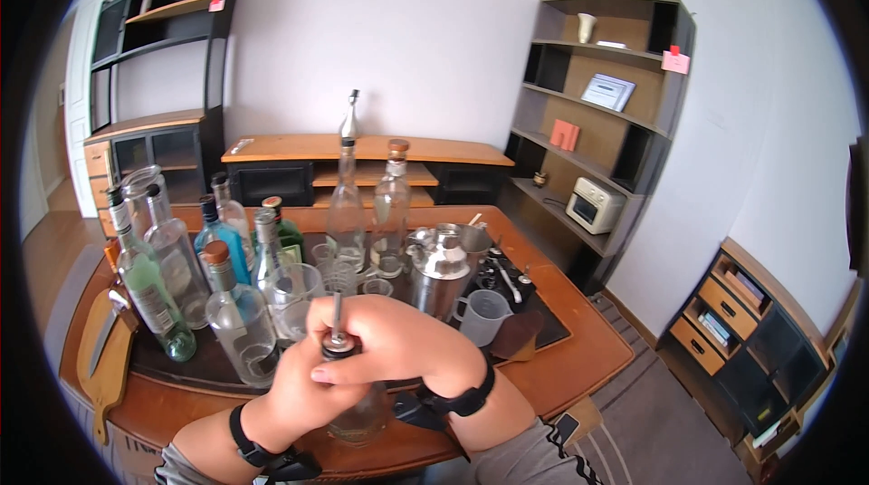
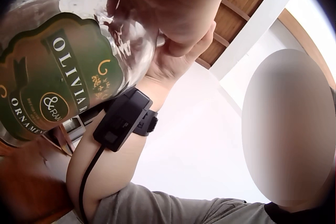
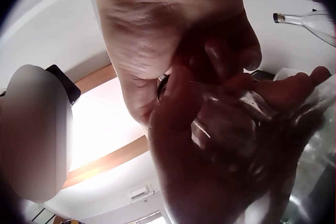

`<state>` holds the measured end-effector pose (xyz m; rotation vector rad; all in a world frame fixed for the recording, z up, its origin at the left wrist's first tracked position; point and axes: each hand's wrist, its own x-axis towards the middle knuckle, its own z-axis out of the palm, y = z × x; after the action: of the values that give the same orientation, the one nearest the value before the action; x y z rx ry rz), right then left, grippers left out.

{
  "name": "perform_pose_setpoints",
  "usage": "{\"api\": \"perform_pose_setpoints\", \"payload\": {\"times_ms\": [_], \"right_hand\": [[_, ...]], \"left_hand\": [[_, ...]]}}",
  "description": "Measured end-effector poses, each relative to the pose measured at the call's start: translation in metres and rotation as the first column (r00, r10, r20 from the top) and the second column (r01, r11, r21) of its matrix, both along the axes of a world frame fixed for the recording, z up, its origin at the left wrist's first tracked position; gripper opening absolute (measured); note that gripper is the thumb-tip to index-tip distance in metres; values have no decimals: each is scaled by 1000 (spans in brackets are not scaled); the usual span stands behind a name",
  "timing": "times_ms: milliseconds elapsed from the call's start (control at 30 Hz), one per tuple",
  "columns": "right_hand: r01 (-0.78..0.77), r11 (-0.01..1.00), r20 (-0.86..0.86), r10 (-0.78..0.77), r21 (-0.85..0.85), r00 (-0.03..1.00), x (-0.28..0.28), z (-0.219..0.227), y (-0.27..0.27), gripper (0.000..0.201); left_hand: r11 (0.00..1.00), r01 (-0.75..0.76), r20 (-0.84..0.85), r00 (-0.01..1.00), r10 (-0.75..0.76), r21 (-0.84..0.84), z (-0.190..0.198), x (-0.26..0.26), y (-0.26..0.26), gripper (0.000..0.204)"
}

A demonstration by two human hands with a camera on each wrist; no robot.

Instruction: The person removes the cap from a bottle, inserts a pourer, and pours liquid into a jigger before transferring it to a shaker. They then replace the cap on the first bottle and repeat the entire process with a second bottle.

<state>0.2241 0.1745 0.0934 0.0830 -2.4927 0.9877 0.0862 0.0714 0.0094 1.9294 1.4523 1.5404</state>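
A clear glass bottle [image 1: 358,426] stands upright between both hands at the front of the table, a metal pour spout [image 1: 338,313] rising from its mouth. The left hand [image 1: 299,385] grips the bottle round its neck and shoulder. Over it, the right hand [image 1: 403,336] curls round the dark collar at the base of the spout, thumb across the front. In the left wrist view the bottle shows a green label [image 2: 58,71] lettered OLIVIA. Fingers of both hands overlap in the right wrist view and hide most of the neck.
A corked bottle [image 1: 240,322] and a green-tinted bottle [image 1: 154,295] stand left, beside a knife [image 1: 104,340] on a cutting board [image 1: 109,376]. Beyond the hands are a glass jug [image 1: 294,299], a metal shaker [image 1: 439,272], a plastic measuring jug [image 1: 484,316] and tall bottles [image 1: 391,213].
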Motion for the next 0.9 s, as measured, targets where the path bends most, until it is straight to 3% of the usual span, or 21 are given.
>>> {"api": "perform_pose_setpoints", "payload": {"times_ms": [33,167,267,433,633,667,767,900], "right_hand": [[38,998,-2,-38,52,999,2,2,-5,33],[238,892,-127,-204,386,971,2,2,-21,30],[306,814,-302,-169,494,938,4,3,-30,26],[289,843,-289,-168,454,943,9,3,-38,25],[331,896,-193,-284,295,939,10,2,-43,27],[369,888,-231,-312,276,922,9,1,-44,16],[420,872,-310,-339,251,889,7,1,-47,17],[434,800,-389,-276,414,879,8,5,-43,20]], "left_hand": [[999,26,-66,998,-24,19,-1,-2,0,45],[995,69,13,997,-71,73,7,2,-5,48],[995,74,-41,997,-71,71,4,2,-5,48],[973,55,-93,995,-35,223,9,8,-11,47],[994,20,-80,997,-12,111,19,11,-16,43],[994,29,-87,996,-19,107,20,11,-16,42],[997,24,-114,993,-16,76,20,11,-16,40],[999,30,-97,995,-28,19,19,10,-12,39]]}}
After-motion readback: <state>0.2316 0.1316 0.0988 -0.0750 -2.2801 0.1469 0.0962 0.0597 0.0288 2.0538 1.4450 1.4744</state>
